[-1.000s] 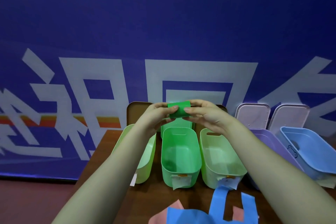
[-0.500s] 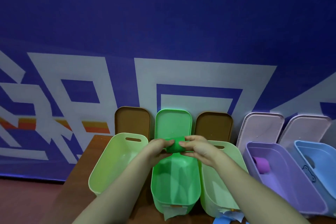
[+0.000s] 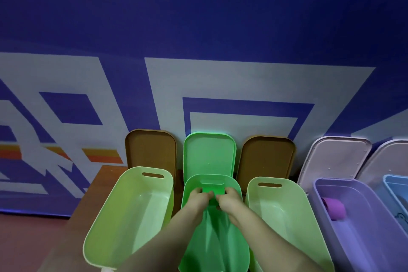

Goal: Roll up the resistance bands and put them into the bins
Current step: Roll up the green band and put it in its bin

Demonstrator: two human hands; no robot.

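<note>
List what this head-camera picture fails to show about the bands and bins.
Head view only:
1. Rolled green resistance band: mostly covered by the left hand and right hand, so how tightly it is rolled is unclear.
2. Bright green plastic bin: near end cut off by the bottom edge, floor partly hidden by the forearms.
3. Blue plastic bin: cut off by the right edge, contents unseen.

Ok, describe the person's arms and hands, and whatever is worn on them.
Both arms are bare. The left forearm and right forearm show no sleeves as far as the frame reaches. The left hand and right hand wear no gloves. No watch, bracelet, ring or marking shows on the parts in view.
</note>
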